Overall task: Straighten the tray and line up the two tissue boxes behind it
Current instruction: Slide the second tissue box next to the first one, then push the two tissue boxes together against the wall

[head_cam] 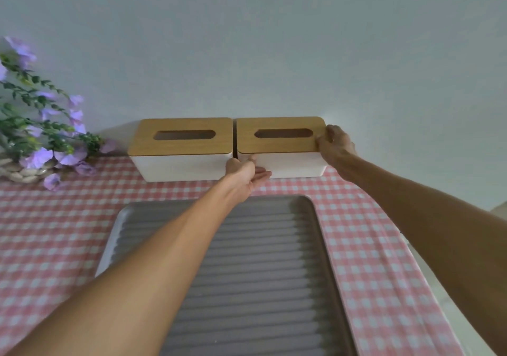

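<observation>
Wood-lidded right tissue box (282, 147), likely light and stiff, is clasped at three o'clock by right hand (336, 147), left hand (247, 171) pressed flat

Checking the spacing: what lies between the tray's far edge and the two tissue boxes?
Head view: only a strip of pink checked tablecloth, which the left hand reaches across to the right tissue box.

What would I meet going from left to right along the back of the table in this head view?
First the flowers → left box → right box → right hand, gripping that box's end. The left hand overlaps the right box, so it is left out.
</observation>
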